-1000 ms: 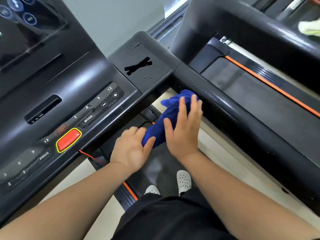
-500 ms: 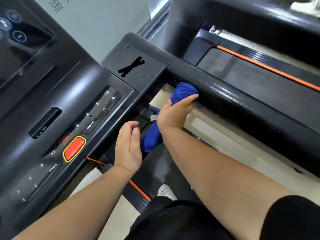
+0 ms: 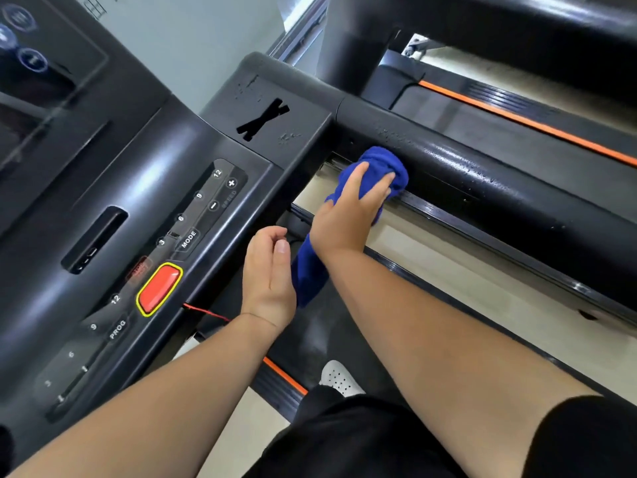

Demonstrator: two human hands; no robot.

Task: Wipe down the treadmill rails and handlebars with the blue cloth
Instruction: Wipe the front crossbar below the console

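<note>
the middle of the soft blue terry cloth [image 3: 386,163] is hidden under the right hand [image 3: 348,215], which grasps it and presses its bunched end on the side of the glossy black round handrail [image 3: 499,188]. the cloth tail hangs behind the left hand [image 3: 269,274], which is loosely curled and holds nothing. a red oval button [image 3: 159,288] is near.

Single head-worn wide-angle view, set close above the treadmill console [image 3: 103,174] and looking steeply down and forward. The handlebar [image 3: 499,188] extends right of the console; the running belt [image 3: 310,339] lies below the console's near edge.
</note>
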